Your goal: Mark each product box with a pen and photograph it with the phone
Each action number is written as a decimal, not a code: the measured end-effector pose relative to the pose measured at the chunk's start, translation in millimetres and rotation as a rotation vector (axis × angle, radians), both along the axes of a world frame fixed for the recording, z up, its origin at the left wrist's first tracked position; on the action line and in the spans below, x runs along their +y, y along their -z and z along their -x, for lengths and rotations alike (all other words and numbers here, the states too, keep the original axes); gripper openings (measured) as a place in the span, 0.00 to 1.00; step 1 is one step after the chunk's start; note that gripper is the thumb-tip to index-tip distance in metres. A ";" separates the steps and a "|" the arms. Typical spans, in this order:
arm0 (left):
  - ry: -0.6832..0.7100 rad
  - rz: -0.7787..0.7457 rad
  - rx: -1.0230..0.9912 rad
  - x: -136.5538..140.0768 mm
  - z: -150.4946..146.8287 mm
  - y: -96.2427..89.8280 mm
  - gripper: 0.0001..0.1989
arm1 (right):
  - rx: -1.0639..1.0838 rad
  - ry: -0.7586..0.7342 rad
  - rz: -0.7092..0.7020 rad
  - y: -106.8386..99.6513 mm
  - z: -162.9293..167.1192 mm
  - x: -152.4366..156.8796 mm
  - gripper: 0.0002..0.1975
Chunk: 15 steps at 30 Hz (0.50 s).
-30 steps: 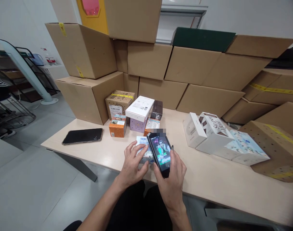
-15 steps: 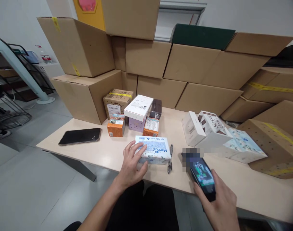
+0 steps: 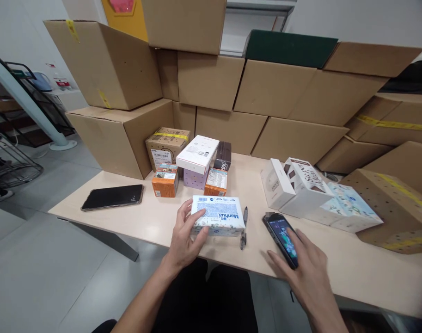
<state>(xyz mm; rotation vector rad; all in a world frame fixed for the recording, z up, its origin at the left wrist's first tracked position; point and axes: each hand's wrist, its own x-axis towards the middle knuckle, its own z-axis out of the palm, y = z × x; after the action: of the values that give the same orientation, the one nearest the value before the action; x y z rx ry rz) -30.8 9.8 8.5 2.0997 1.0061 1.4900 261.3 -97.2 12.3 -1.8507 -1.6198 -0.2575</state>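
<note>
A white and blue tissue pack (image 3: 219, 213) marked "Manhua" lies near the front edge of the table. My left hand (image 3: 186, 236) grips its left end, with the index finger on top and the thumb against the front side. Right of the pack lies a black-and-clear pen (image 3: 244, 229). A black handheld phone-like device (image 3: 282, 238) with a lit screen rests on the table. Over its near end is my right hand (image 3: 309, 273), fingers spread and thumb apart from it; the fingers hide part of the screen.
At left lies a dark phone (image 3: 113, 197). Behind the pack stand small orange boxes (image 3: 165, 180) and a white box (image 3: 198, 155) on a purple one. White boxes (image 3: 276, 185) and floral tissue packs (image 3: 356, 206) stand right. Stacked cardboard boxes (image 3: 211, 81) wall the back.
My right hand has put the device down on the table and loosened its fingers from it. My left hand stays at the tissue pack. The view has shifted slightly.
</note>
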 end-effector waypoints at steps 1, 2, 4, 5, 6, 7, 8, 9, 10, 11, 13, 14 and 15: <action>-0.005 0.002 -0.010 0.6 0.0 0.7 0.17 | 0.076 -0.089 0.082 -8.6 11.3 6.6 0.37; -0.012 0.003 -0.017 1.2 -0.1 1.4 0.16 | 0.174 -0.162 0.151 -16.5 22.4 14.8 0.35; -0.029 -0.007 -0.035 2.2 -0.5 2.6 0.15 | 0.308 -0.299 0.301 -28.9 41.7 35.4 0.38; -0.034 -0.014 -0.044 2.6 -0.7 3.0 0.15 | 0.333 -0.363 0.363 -32.8 49.1 46.8 0.40; -0.035 -0.021 -0.055 2.7 -0.9 3.2 0.15 | 0.342 -0.414 0.395 -35.3 54.9 58.0 0.42; -0.031 -0.028 -0.065 2.6 -0.9 3.3 0.15 | 0.336 -0.461 0.415 -36.6 58.9 68.5 0.44; -0.026 -0.034 -0.074 2.4 -0.9 3.3 0.15 | 0.328 -0.502 0.429 -36.9 61.5 77.4 0.46; -0.022 -0.037 -0.083 2.2 -0.5 3.2 0.15 | 0.321 -0.534 0.436 -36.8 62.9 84.3 0.47; -0.018 -0.040 -0.090 1.8 0.0 3.2 0.15 | 0.321 -0.561 0.439 -36.5 63.4 88.9 0.46; -0.015 -0.039 -0.099 1.4 1.0 3.3 0.15 | 0.329 -0.580 0.435 -36.4 63.3 90.9 0.45; -0.007 -0.038 -0.123 0.8 3.6 4.1 0.15 | 0.349 -0.596 0.396 -37.3 61.8 88.1 0.41; -0.005 -0.035 -0.141 0.5 5.3 4.9 0.15 | 0.352 -0.591 0.365 -38.4 60.6 84.1 0.39; -0.006 -0.027 -0.163 0.4 7.0 6.1 0.16 | 0.350 -0.576 0.332 -39.8 59.1 79.3 0.38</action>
<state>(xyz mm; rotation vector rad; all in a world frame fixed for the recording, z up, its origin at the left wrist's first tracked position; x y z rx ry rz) -37.7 10.2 2.5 1.9570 0.9374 1.6561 202.2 -17.9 52.0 -1.4522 -1.9263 0.5822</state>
